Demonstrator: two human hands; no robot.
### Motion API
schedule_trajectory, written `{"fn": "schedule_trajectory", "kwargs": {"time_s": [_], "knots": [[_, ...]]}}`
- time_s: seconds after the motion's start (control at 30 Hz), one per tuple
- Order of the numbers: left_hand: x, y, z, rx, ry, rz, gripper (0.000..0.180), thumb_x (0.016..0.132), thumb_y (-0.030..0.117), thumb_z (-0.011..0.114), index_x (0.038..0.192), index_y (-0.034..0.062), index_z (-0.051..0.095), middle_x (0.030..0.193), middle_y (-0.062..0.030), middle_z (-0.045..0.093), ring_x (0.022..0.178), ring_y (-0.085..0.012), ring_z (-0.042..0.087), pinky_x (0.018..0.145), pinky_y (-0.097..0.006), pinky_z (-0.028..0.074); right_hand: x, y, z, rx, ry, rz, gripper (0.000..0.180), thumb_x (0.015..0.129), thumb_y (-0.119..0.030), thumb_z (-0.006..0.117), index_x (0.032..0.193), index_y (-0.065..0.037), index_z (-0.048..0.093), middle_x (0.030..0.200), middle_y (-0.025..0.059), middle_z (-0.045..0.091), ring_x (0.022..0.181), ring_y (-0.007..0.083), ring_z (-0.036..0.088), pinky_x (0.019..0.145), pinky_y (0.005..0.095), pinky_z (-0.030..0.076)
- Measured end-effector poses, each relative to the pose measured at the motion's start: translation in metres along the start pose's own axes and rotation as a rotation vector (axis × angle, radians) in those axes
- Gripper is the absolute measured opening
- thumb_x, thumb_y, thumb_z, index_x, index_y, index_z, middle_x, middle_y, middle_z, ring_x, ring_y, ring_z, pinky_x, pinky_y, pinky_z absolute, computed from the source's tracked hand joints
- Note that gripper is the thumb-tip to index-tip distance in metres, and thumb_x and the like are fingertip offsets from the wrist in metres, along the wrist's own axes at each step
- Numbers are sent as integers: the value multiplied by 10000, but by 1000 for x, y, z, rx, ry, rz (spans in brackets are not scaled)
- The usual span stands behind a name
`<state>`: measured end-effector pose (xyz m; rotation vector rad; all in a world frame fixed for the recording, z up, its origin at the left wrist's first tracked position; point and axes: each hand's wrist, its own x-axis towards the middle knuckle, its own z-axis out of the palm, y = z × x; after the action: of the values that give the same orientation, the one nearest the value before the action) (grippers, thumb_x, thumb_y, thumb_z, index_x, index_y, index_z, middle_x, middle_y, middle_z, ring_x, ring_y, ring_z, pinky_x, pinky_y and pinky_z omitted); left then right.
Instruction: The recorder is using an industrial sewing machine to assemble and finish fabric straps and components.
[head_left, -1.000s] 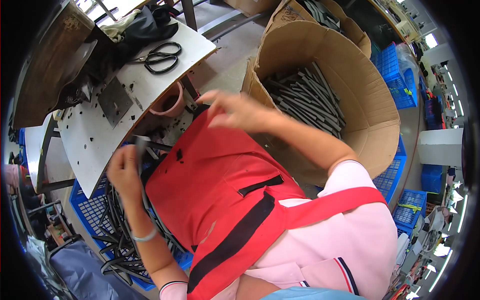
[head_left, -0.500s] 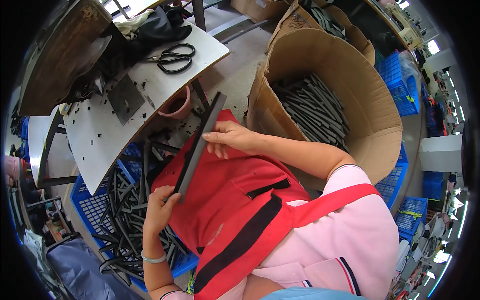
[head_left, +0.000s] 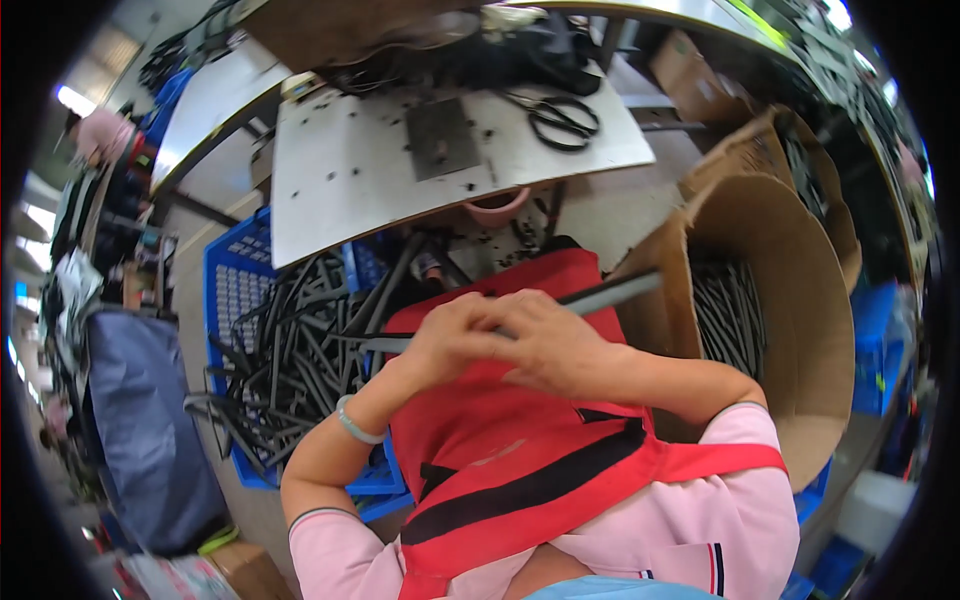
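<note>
While our red apron [head_left: 470, 405] spreads beneath them, our left hand [head_left: 450, 335] and right hand [head_left: 560, 340] are together, overlapping, clamped on a grey strip [head_left: 612, 294]; the exact hold is hidden. The strip slants above the apron, its blurred right end past the apron's right edge. By the apron's left edge, a blue basket [head_left: 240, 285] holds dark strips [head_left: 300, 350]; beyond the right edge, a carton [head_left: 800, 270] holds straight strips [head_left: 732, 320]. Farther off, a pink bucket [head_left: 498, 210] sits partly hidden under the near edge of the white surface [head_left: 320, 200]. On that surface lie a dark plate [head_left: 440, 138], between its edges, and scissors [head_left: 562, 122] near the right edge.
</note>
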<state>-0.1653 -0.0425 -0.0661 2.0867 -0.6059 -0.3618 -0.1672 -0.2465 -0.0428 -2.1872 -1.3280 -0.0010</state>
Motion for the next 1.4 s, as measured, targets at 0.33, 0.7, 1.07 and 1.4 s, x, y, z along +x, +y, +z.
{"fn": "schedule_trajectory", "kwargs": {"time_s": [0.33,0.7,1.07,1.4], "knots": [[-8,-16,-61,-386,-174,-367,215,916,182,664,1001,-14,690,794,9,643,723,-62,553,630,-240,459,25,61,-29,-112,-320,253,325,706,-154,734,982,-90,574,894,113,659,883,324,653,739,431,508],[86,2,-138,-22,475,-54,292,884,189,679,1031,-63,688,780,-74,690,707,-119,614,658,-263,492,118,124,-93,-341,178,311,237,728,-140,719,892,-51,574,807,166,622,826,382,609,711,457,470],[115,-14,-150,9,475,-200,272,884,211,674,1012,-26,717,731,-28,657,577,-70,523,531,-225,441,134,158,-89,-320,198,301,248,752,-148,708,959,-61,603,855,177,642,866,383,615,740,451,475],[140,-37,-163,-132,531,-104,230,869,197,662,944,-10,728,720,-64,685,574,-103,571,543,-268,459,155,184,-91,-338,220,315,340,745,-163,718,1060,-72,629,901,204,663,881,397,624,764,452,486]]}}
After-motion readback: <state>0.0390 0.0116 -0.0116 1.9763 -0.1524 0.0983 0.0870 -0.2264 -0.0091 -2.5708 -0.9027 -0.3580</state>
